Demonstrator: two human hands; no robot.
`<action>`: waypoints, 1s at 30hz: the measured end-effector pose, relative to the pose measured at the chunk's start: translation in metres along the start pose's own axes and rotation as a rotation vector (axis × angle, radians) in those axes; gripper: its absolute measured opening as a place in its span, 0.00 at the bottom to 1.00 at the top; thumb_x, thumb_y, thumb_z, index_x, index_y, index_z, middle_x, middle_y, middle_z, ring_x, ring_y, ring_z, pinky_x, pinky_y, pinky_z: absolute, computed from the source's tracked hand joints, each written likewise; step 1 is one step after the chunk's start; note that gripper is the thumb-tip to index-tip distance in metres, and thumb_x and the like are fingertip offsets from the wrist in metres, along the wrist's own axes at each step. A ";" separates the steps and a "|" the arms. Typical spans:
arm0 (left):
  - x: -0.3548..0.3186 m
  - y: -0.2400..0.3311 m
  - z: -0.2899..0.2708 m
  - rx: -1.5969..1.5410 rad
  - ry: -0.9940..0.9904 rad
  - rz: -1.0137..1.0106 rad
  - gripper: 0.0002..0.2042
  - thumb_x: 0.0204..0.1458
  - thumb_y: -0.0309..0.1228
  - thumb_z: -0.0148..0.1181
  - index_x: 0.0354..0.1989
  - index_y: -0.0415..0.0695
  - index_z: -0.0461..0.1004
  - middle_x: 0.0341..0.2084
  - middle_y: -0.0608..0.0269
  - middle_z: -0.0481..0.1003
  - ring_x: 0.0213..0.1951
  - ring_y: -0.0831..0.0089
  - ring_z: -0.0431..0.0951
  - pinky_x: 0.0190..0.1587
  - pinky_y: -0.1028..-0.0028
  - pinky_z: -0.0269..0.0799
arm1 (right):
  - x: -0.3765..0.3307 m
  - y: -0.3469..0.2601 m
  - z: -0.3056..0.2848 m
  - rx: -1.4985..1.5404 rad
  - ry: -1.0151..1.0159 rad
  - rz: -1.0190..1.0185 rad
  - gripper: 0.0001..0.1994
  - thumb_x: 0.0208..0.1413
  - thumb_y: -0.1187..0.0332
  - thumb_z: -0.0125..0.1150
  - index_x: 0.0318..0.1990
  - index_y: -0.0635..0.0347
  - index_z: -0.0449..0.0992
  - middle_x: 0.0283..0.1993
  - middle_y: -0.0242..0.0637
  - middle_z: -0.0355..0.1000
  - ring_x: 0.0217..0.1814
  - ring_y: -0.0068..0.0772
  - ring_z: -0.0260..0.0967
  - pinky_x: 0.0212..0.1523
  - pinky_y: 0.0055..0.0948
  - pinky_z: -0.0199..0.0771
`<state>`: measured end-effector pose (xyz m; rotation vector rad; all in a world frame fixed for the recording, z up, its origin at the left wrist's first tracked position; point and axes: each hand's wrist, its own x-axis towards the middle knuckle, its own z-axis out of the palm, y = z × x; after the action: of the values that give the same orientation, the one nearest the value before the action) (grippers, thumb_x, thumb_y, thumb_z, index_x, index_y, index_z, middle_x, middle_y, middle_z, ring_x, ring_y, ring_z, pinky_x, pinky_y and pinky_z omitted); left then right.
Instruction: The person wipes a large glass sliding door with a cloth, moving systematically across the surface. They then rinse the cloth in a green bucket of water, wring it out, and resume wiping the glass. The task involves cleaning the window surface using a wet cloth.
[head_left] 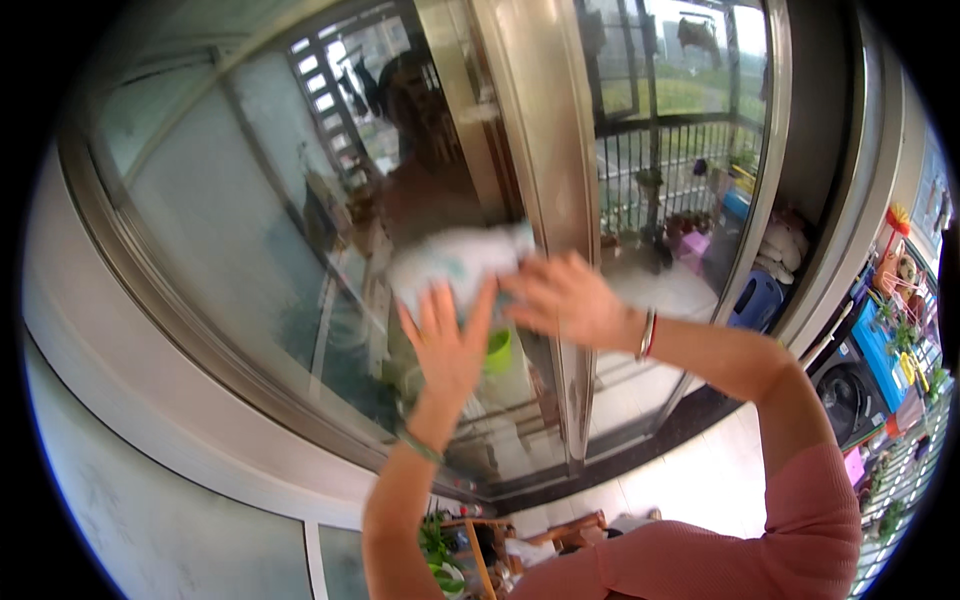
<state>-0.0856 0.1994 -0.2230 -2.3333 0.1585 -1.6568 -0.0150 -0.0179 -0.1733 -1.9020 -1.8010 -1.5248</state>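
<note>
A white cloth [450, 262] with pale teal marks lies against the glass door pane [260, 190] in front of me, blurred by motion. My left hand [445, 335] presses on its lower edge with the fingers spread out flat. At the right end of the cloth is my right hand [570, 295], its fingers stretched leftward and apart, touching or very near the cloth and the glass. That hand's fingertips are smeared, so its exact contact is unclear. A bangle [420, 446] circles my left wrist; my right wrist wears bracelets [648, 335].
A metal door frame [545, 150] stands right of the pane, beside another glass panel [690, 100] reflecting railings. Farther right are a blue stool [757, 300] and a front-loading washing machine [845, 390]. Potted plants [440, 545] and a wooden rack [480, 550] stand low, near my body.
</note>
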 end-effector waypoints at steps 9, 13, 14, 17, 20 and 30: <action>0.013 -0.008 -0.018 -0.049 -0.063 0.156 0.27 0.51 0.32 0.60 0.63 0.68 0.73 0.57 0.53 0.67 0.58 0.56 0.68 0.66 0.41 0.59 | -0.006 0.001 0.001 -0.051 -0.055 -0.059 0.15 0.49 0.64 0.60 0.46 0.47 0.78 0.61 0.35 0.66 0.62 0.40 0.62 0.52 0.32 0.67; 0.146 -0.044 -0.044 -0.023 0.123 0.077 0.31 0.51 0.28 0.61 0.67 0.66 0.69 0.68 0.46 0.60 0.67 0.49 0.62 0.67 0.41 0.56 | 0.085 0.067 -0.052 -0.197 0.107 -0.006 0.16 0.48 0.68 0.62 0.47 0.49 0.76 0.63 0.40 0.66 0.64 0.46 0.63 0.55 0.42 0.70; 0.187 -0.051 -0.059 -0.038 0.139 0.069 0.34 0.51 0.26 0.62 0.69 0.66 0.65 0.69 0.46 0.59 0.68 0.48 0.61 0.68 0.40 0.53 | 0.111 0.094 -0.060 -0.270 0.239 -0.043 0.17 0.49 0.69 0.62 0.49 0.48 0.76 0.64 0.38 0.66 0.63 0.46 0.64 0.57 0.43 0.69; 0.298 -0.110 -0.081 0.073 0.363 0.166 0.34 0.52 0.28 0.63 0.69 0.68 0.65 0.68 0.48 0.59 0.69 0.50 0.59 0.67 0.41 0.54 | 0.207 0.158 -0.081 -0.404 0.501 -0.066 0.16 0.51 0.72 0.60 0.49 0.48 0.76 0.61 0.33 0.69 0.60 0.42 0.66 0.55 0.39 0.71; 0.383 -0.121 -0.110 0.101 0.432 0.096 0.27 0.58 0.32 0.58 0.68 0.56 0.65 0.68 0.43 0.60 0.67 0.47 0.61 0.66 0.53 0.59 | 0.276 0.201 -0.139 -0.436 0.627 -0.176 0.10 0.48 0.76 0.56 0.39 0.59 0.76 0.47 0.41 0.74 0.51 0.48 0.68 0.51 0.45 0.67; 0.242 -0.080 -0.065 0.105 0.401 0.171 0.30 0.54 0.28 0.62 0.67 0.60 0.66 0.65 0.46 0.63 0.65 0.48 0.63 0.64 0.46 0.59 | 0.178 0.124 -0.058 -0.137 0.274 0.237 0.16 0.44 0.76 0.61 0.42 0.47 0.78 0.59 0.34 0.71 0.59 0.48 0.66 0.50 0.43 0.67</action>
<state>-0.0706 0.2064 0.0401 -1.8331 0.3306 -1.9704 0.0140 0.0299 0.0445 -1.7801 -1.3392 -1.7569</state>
